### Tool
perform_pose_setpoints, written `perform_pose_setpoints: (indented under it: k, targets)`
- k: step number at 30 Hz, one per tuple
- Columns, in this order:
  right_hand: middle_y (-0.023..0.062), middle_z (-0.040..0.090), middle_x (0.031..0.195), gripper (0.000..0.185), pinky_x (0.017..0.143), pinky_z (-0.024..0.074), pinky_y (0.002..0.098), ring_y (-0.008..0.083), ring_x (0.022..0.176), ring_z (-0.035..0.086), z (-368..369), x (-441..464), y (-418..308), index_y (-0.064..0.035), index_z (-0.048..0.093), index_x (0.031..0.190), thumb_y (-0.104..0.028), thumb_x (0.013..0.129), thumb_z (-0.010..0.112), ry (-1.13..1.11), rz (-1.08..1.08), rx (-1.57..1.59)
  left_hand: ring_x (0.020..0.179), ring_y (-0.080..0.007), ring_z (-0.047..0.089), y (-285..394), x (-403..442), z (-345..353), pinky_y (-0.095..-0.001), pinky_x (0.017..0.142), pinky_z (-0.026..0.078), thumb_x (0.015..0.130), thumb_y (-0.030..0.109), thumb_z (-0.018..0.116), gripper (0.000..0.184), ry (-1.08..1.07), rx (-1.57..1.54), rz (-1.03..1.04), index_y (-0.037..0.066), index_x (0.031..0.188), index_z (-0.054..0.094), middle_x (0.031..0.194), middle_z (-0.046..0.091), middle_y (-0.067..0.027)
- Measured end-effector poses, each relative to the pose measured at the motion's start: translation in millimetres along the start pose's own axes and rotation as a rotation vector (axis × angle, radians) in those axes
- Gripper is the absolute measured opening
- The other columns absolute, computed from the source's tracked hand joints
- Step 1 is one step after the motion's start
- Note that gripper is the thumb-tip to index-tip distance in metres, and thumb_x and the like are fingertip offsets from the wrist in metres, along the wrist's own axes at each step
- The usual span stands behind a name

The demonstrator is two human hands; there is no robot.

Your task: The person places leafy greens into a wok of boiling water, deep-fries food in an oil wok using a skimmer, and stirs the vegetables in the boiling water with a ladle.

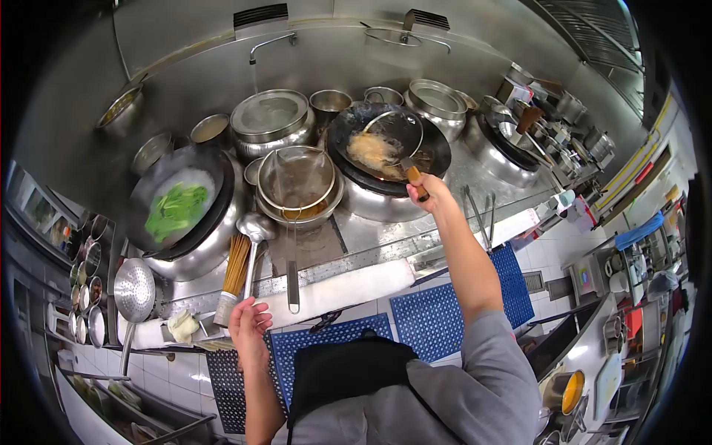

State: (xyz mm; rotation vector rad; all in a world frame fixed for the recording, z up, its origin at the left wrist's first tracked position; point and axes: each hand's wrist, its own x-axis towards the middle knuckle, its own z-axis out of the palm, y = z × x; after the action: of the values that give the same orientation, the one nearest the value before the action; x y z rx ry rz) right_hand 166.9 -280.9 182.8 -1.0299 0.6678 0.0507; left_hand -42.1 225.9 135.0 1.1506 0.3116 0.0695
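Your right hand [429, 191] was wrapped around the pale wooden handle [412, 175] of a long-handled tool with a round metal rim [422, 138], probably a strainer. Its head sat inside the big round black wok [440, 152], tilted, with ragged golden-tan food [373, 150] in and beside it; mesh or solid, couldn't tell.

Handling, my read: tool stiff and fairly light by itself, nose-heavy once loaded. Wood was the right place to hold; metal rim likely hot. Mid-handle grip gave best leverage, and oil would have made the wood slippery. The food looked soft, slick and easy to break, so it called for support from below, not squeezing.

Your left hand [250, 322] was half open, fingers loosely curled, nothing seen in it. It was right by the handle end of a shiny steel ladle [255, 226] and a bundled tan bamboo brush [236, 263]. Contact with either: couldn't tell.

Between the two woks, a round wire-mesh sieve [308, 169] rested over a wide steel basin [338, 194]. Bright green leaf vegetables [178, 208] were in the steaming dark wok [142, 189] on your left. Metal tongs [480, 215] lay right of the black wok, near your right forearm.
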Motion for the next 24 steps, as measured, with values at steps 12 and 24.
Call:
perform_pose_setpoints:
  k: [12, 24]
  targets:
    - [0.0079, 0.061, 0.071, 0.082, 0.037, 0.0387, 0.029, 0.0117, 0.043, 0.048, -3.6, -128.1, 21.6, -0.0117, 0.034, 0.157, 0.012, 0.081, 0.056, 0.023, -0.494, -0.616, 0.073, -0.0135, 0.066, 1.2, 2.0, 3.9, -0.0259, 0.064, 0.054, 0.1, 0.017, 0.055, 0.023, 0.015, 0.028, -0.025, 0.003, 0.118, 0.061, 0.096, 0.071, -0.0101]
    - [0.0147, 0.07, 0.082, 0.076, 0.059, 0.0518, 0.0371, 0.0231, 0.06, 0.066, -10.0, -138.3, 40.5, -0.0164, 0.045, 0.152, 0.003, 0.079, 0.057, 0.202, -0.512, -0.985, 0.073, -0.0144, 0.064, -1.0, 9.6, 22.0, -0.0271, 0.065, 0.054, 0.098, 0.016, 0.058, 0.025, -0.071, 0.089, -0.026, 0.003, 0.119, 0.061, 0.096, 0.07, -0.0105]
